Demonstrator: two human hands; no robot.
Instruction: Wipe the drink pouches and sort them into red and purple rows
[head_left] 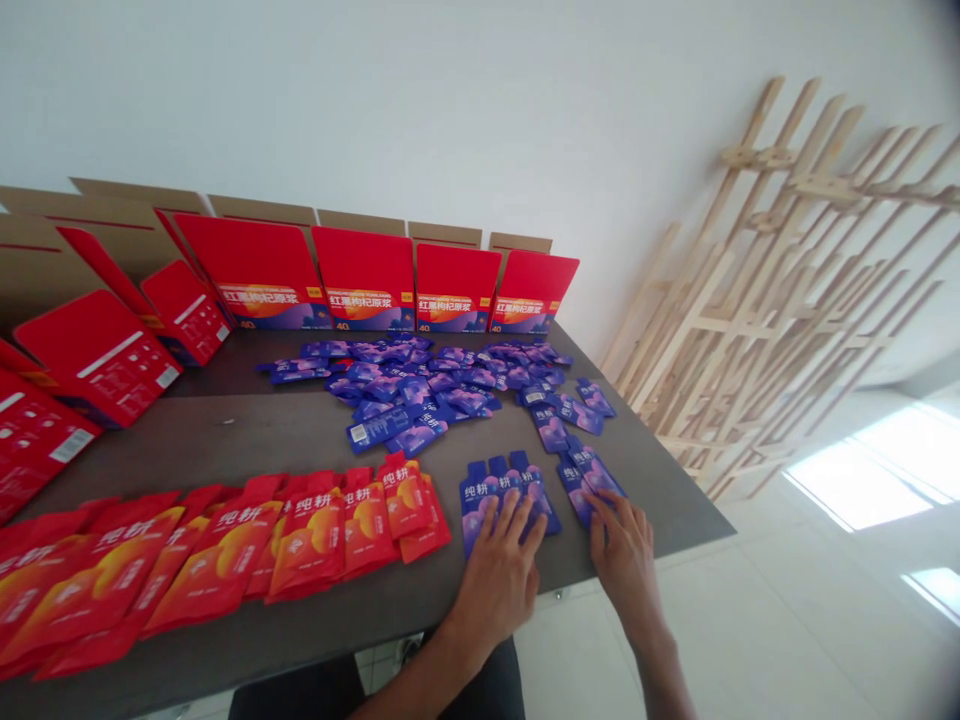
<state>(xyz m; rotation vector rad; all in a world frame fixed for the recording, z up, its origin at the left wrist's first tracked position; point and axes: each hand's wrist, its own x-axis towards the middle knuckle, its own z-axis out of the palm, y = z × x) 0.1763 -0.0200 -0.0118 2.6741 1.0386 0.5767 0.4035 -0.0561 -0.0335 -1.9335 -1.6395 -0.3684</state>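
Observation:
Under my left hand [499, 560] lies a row of purple pouches [476, 495] with short spouts, side by side and slightly overlapping. Its fingers are spread and rest flat on the pouches. To the right, my right hand [624, 545] touches the near end of two overlapping purple pouches [589, 470], fingers extended over their lower edge; whether the thumb is beneath them is hidden. Beyond both hands spreads a loose heap of purple pouches [442, 380]. Left of my left hand runs a long overlapping row of red-orange pouches [307, 545].
Open red cartons [364, 275] line the back of the dark table [262, 430] against the white wall, with more cartons [97, 355] along the left. The table's right corner lies just past my right hand. Wooden easels [772, 300] lean beyond it on a pale tiled floor.

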